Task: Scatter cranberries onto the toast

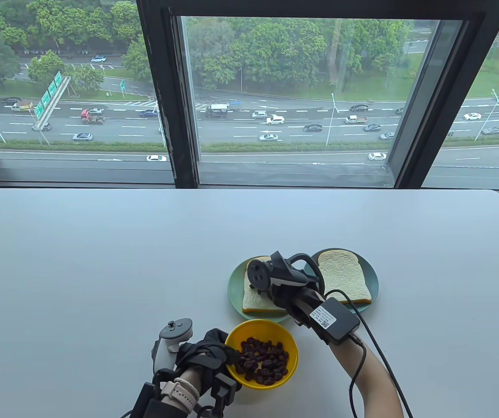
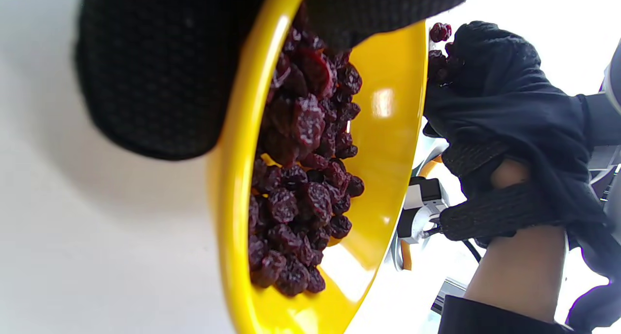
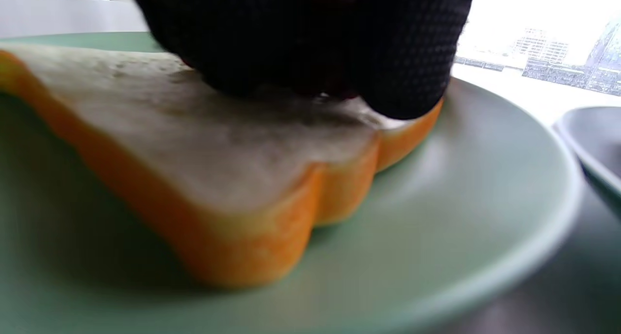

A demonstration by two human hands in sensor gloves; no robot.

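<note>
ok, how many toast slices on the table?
2. One slice on the light green plate, partly under the right hand; the other slice on the darker plate just right of it.

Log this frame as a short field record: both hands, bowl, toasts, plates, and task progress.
left hand: grips the near-left rim of the yellow bowl
yellow bowl: on the table, holds the cranberries
right hand: over the left toast, fingertips down at its top face; cranberries seen at the fingers in the left wrist view
left toast: on the light green plate; its top is mostly hidden by the hand
right toast: on the darker plate, bare, no cranberries
progress: sprinkling on left toast under way; right toast not started
</note>
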